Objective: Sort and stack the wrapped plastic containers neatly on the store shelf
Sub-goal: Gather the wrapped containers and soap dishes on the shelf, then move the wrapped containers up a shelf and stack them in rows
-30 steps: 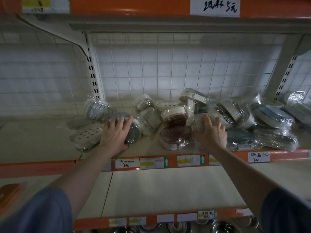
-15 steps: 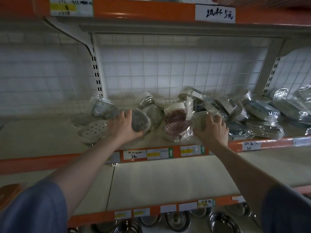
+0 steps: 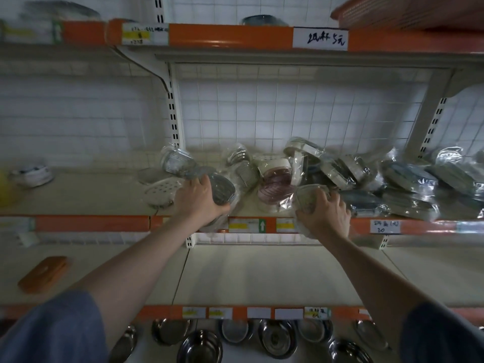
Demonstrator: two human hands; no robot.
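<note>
Two hands are in the pile at once. The left hand [image 3: 200, 203] curls around a grey wrapped container [image 3: 221, 188] at the shelf [image 3: 91, 223] front, fingers over its near edge. The right hand [image 3: 324, 214] clutches a clear wrapped container [image 3: 307, 197], thumb under, fingers over the top. Between the hands sits a pink-and-cream container [image 3: 275, 183], tipped on its side; beyond the right hand, the loose heap [image 3: 408, 184] sprawls further right. Just left of the left hand lies an unwrapped white perforated tray [image 3: 163, 189]. For a clean job, I'd say lift each piece clear before turning it flat, because that slippery film can drag neighbours off the edge. Match like with like, then stack.
</note>
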